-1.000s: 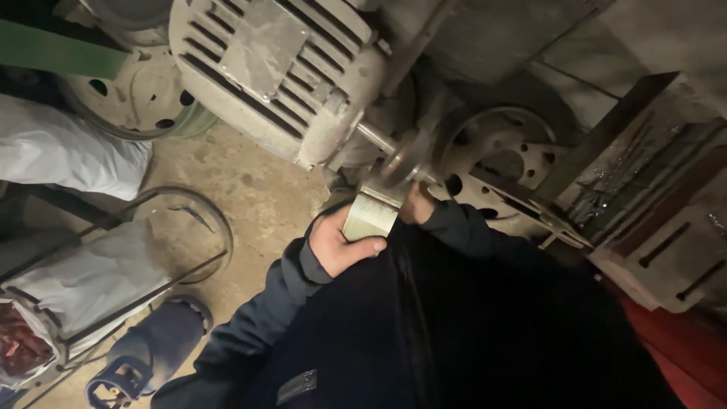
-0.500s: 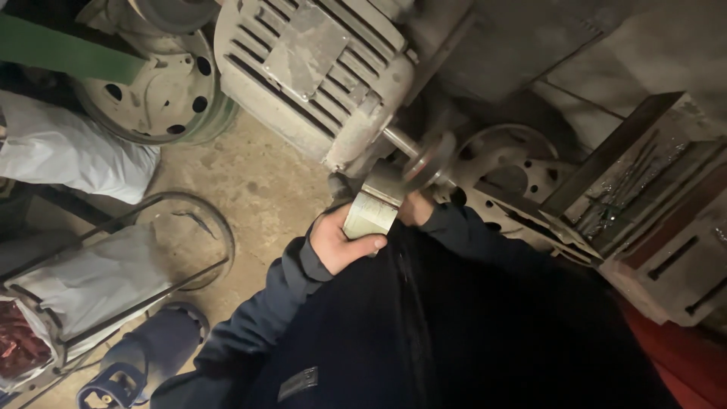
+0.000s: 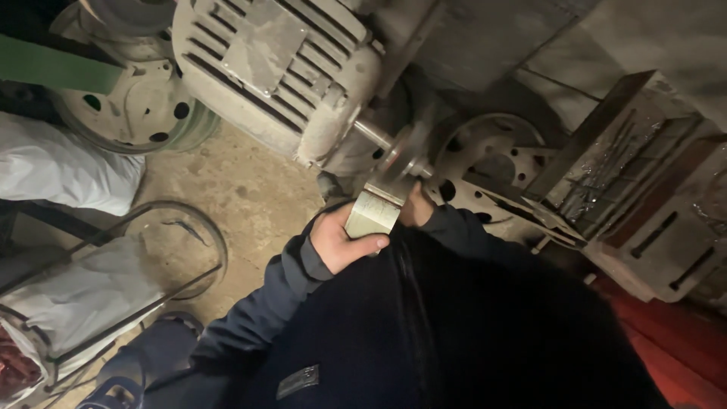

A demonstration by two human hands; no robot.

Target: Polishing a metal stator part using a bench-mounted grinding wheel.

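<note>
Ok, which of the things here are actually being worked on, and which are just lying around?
Being worked on:
- flat metal piece, held in the left hand
- right hand, also at that piece
- motor shaft of the grey electric motor

Lying around:
- wheel rim
- white sack
- wire hoop
- metal channel sections

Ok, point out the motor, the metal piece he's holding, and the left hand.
Electric motor (image 3: 280,72), head view, on its ribbed housing.
Metal piece (image 3: 371,216), head view, on its pale flat face.
Left hand (image 3: 341,242), head view, on the back of the hand.
</note>
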